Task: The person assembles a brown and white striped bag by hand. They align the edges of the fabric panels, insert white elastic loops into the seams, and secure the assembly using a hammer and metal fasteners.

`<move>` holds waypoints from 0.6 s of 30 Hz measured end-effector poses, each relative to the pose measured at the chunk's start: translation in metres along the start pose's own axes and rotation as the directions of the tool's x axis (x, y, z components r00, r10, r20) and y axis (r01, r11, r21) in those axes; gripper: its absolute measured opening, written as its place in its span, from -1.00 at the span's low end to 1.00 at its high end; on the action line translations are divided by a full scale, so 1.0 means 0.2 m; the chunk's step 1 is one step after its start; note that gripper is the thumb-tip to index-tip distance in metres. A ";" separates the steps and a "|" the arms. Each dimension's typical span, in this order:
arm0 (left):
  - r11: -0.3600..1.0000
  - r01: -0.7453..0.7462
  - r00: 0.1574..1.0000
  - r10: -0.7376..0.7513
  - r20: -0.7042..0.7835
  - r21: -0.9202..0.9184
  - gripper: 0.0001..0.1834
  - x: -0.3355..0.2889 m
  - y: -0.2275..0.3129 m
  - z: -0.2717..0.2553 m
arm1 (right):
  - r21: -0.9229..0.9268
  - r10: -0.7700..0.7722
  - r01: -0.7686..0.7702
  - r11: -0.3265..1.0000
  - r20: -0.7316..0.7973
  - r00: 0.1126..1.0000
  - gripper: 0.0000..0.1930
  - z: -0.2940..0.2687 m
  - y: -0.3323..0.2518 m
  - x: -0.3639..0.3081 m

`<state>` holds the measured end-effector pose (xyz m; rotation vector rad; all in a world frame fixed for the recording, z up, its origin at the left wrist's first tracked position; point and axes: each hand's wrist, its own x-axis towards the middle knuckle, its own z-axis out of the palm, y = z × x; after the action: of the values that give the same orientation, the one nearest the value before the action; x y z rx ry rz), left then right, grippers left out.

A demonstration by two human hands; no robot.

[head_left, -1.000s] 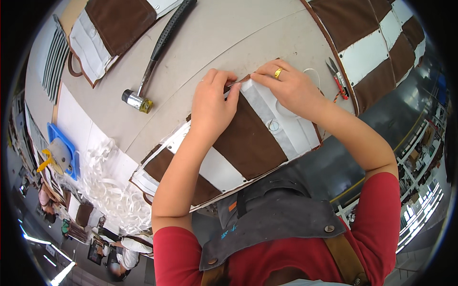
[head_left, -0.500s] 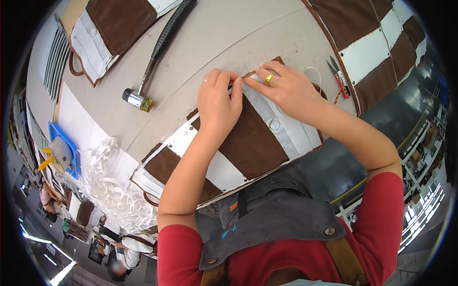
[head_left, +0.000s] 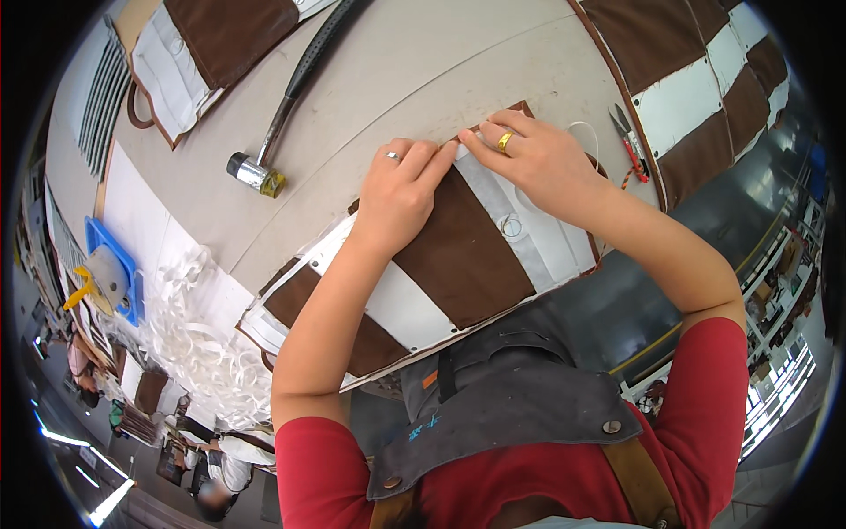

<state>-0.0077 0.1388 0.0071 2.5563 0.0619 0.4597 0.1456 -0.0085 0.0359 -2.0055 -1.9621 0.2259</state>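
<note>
Work at the near edge of a pale table [head_left: 476, 53], viewed from above. Centre: brown-and-white striped panel [head_left: 463, 256], lying slantwise before a dark apron [head_left: 502, 397], beneath the 2 forearms [head_left: 326, 313]. Left hand [head_left: 397, 194], with 1 silver-coloured ring [head_left: 392, 155]: fingers close together, extended to the panel's upper edge; thumb hidden, so cannot tell whether clamped on it. Right hand [head_left: 542, 163], with 1 yellow ring [head_left: 504, 141]: fingertips gathered at the same edge, just beside those of the left; closure likewise not discernible. Beyond the left hand, well apart: hammer [head_left: 295, 84] with black grip. Right of the right hand: red-handled snips [head_left: 634, 152], near a checkered brown-and-white piece [head_left: 670, 97]. Far left: blue tray [head_left: 134, 286], beside a heap of white strips [head_left: 203, 344].
</note>
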 end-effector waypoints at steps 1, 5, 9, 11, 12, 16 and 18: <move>1.000 -0.003 1.000 0.003 -0.005 0.002 -0.59 0.00 0.00 0.00 | -0.002 -0.007 0.007 1.000 -0.008 1.000 -0.59 0.00 0.00 0.00; 0.998 0.037 0.999 -0.037 0.011 0.051 -0.56 -0.01 0.01 0.01 | 0.081 0.120 -0.122 0.989 0.039 0.992 -0.61 -0.03 0.00 0.01; 0.994 0.077 0.996 -0.079 0.032 0.079 -0.54 -0.01 0.04 0.00 | 0.196 0.224 -0.217 0.956 -0.017 0.974 -0.66 -0.01 0.02 0.00; 0.993 0.077 0.996 -0.080 0.033 0.092 -0.56 -0.01 0.04 0.01 | 0.143 0.169 -0.165 0.976 -0.017 0.986 -0.69 -0.01 0.02 0.00; 0.992 0.074 0.996 -0.078 0.034 0.102 -0.58 -0.02 0.03 0.01 | 0.092 0.123 -0.122 0.988 -0.010 0.992 -0.70 -0.01 0.02 -0.01; 0.990 0.078 0.997 -0.077 -0.011 0.117 -0.61 -0.02 0.03 0.03 | -0.011 0.036 -0.036 0.999 0.012 0.999 -0.72 -0.02 0.01 0.01; 0.992 0.077 0.997 -0.076 -0.018 0.096 -0.61 -0.01 0.03 0.02 | -0.096 0.054 -0.055 0.994 -0.009 0.999 -0.77 -0.02 0.04 0.00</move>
<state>-0.0074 0.1314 0.0060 2.6347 0.1912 0.4564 0.1552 -0.0090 0.0366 -2.1189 -1.9508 0.1397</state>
